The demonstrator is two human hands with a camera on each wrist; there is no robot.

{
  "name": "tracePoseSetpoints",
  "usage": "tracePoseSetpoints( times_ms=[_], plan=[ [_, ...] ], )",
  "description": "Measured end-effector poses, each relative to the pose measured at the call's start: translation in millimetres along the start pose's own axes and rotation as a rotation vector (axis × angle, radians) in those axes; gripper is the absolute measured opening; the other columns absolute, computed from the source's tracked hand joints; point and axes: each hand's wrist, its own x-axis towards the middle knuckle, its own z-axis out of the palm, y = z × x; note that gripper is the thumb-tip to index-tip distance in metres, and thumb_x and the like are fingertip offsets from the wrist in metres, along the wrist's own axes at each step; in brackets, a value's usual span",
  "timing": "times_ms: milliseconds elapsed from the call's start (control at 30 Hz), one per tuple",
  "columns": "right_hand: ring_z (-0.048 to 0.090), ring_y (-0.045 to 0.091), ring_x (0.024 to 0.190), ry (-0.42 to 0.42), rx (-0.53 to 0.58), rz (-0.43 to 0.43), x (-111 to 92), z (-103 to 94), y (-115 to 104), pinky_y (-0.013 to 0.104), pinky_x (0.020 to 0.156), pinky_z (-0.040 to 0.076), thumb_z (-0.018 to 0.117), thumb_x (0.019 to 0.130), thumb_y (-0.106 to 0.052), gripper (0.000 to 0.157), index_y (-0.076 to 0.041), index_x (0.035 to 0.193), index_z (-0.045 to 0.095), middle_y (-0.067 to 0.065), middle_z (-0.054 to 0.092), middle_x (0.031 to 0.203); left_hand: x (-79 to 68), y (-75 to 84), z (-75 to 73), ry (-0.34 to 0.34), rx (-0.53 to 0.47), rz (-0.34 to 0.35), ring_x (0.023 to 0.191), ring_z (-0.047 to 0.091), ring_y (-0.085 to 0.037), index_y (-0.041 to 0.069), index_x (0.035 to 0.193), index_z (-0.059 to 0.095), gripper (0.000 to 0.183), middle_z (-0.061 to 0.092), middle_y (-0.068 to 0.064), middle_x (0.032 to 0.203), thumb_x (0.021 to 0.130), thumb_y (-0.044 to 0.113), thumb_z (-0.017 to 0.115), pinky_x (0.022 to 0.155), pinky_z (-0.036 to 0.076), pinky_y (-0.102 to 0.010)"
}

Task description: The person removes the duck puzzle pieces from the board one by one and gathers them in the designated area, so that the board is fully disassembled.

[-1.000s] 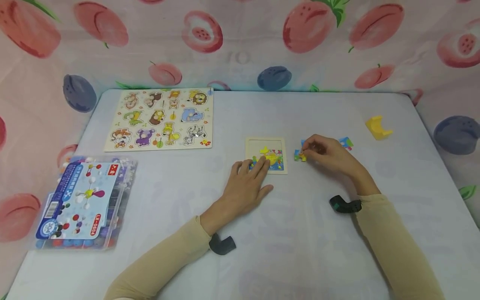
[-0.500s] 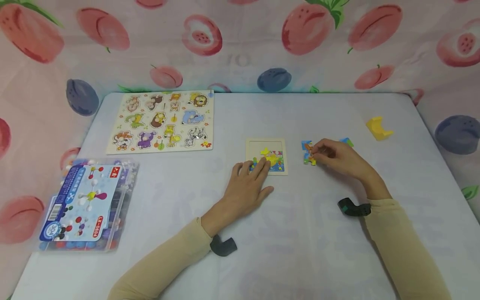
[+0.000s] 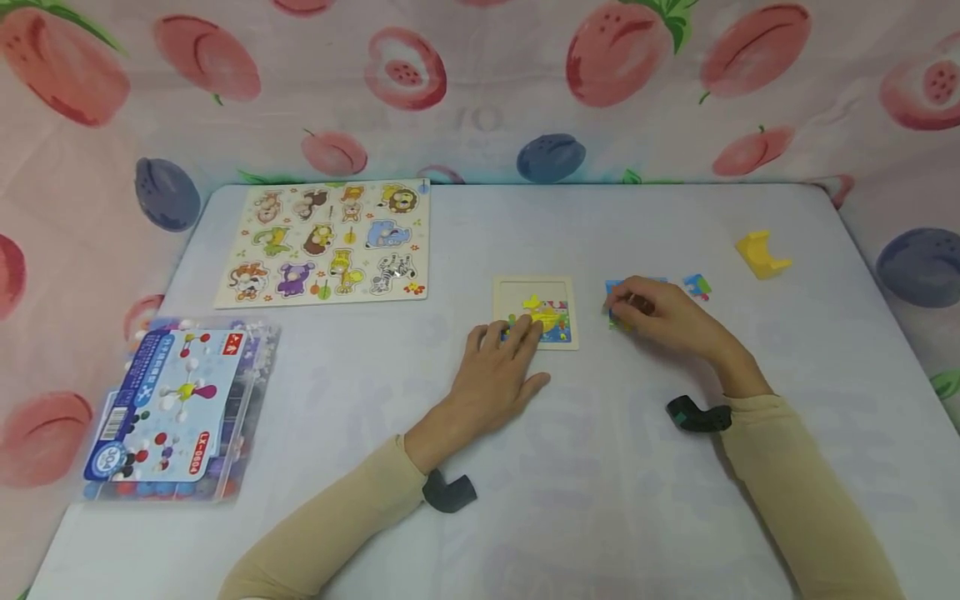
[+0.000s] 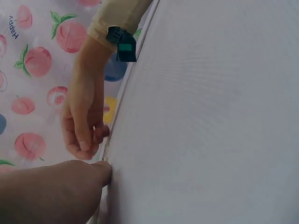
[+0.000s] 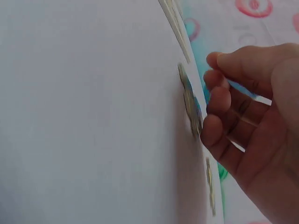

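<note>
In the head view the left hand (image 3: 498, 375) lies with fingers extended on the puzzle tray (image 3: 533, 279); the right hand (image 3: 678, 321) bends over loose pieces (image 3: 615, 285) right of the tray, though I cannot tell whether it pinches one. The left wrist view shows no pieces; the right wrist view shows them edge-on, thin, probably light and stiff, best pinched by their sides; open bench (image 5: 84, 116) spreads nearer the person.

2 hands (image 3: 491, 379) (image 3: 671, 318); 2 puzzle bds. (image 3: 517, 293) (image 3: 296, 227); 2 wrist cams (image 3: 697, 414) (image 3: 450, 493); 1 box (image 3: 168, 408)
</note>
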Motion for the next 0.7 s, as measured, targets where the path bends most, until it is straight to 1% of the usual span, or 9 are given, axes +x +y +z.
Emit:
tracePoseSetpoints(
  times_ms=[100,200,300,400,500,700],
  plan=[
    [0.054,0.015,0.080,-0.040,0.009,-0.046,8.9,6.5,-11.5,0.021,0.069,0.046,0.059,0.093,-0.010,0.014,-0.011,0.106,0.063,0.003,0.064,0.096,0.1,-0.6,0.2,0.008,0.003,0.002,0.130,0.032,-0.027,0.013,0.149,0.029,0.066,0.034,-0.005,0.151,0.097,0.053,0.038,0.103,0.028,-0.044],
    [0.054,0.014,0.084,-0.081,0.024,-0.098,22.0,11.9,-24.4,0.024,0.072,0.046,0.058,0.094,-0.016,0.016,-0.015,0.110,0.063,0.000,0.064,0.102,0.1,-1.2,0.4,0.006,0.013,-0.001,0.128,0.033,-0.026,0.013,0.149,0.029,0.066,0.037,-0.004,0.148,0.097,0.053,0.037,0.103,0.028,-0.044],
    [0.054,0.016,0.086,-0.138,0.023,-0.140,37.4,18.1,-34.0,0.027,0.073,0.045,0.055,0.096,-0.021,0.023,-0.014,0.118,0.061,0.002,0.063,0.104,0.0,-1.3,0.8,0.006,0.019,-0.002,0.127,0.033,-0.026,0.015,0.149,0.029,0.065,0.039,-0.003,0.146,0.097,0.053,0.037,0.102,0.029,-0.044],
    [0.051,0.017,0.083,-0.215,0.006,-0.136,49.5,24.7,-39.6,0.028,0.073,0.043,0.052,0.097,-0.023,0.032,-0.011,0.126,0.057,0.004,0.061,0.098,-0.1,-0.2,1.3,0.015,0.012,0.007,0.126,0.034,-0.026,0.017,0.149,0.029,0.063,0.042,-0.003,0.144,0.097,0.052,0.038,0.102,0.029,-0.045],
    [0.049,0.017,0.080,-0.266,-0.011,-0.106,56.4,29.4,-42.2,0.030,0.073,0.042,0.051,0.098,-0.020,0.035,-0.009,0.131,0.054,0.004,0.059,0.093,0.2,1.4,1.2,0.019,0.013,0.013,0.125,0.034,-0.026,0.020,0.150,0.029,0.062,0.043,-0.003,0.143,0.097,0.052,0.037,0.102,0.028,-0.045],
    [0.049,0.018,0.077,-0.281,0.010,-0.078,60.1,31.1,-41.1,0.033,0.072,0.041,0.049,0.098,-0.018,0.033,-0.012,0.130,0.055,0.005,0.058,0.087,2.1,2.9,0.3,-0.002,0.016,-0.005,0.127,0.033,-0.027,0.022,0.150,0.027,0.061,0.040,-0.006,0.144,0.097,0.053,0.036,0.103,0.027,-0.045]
  ],
)
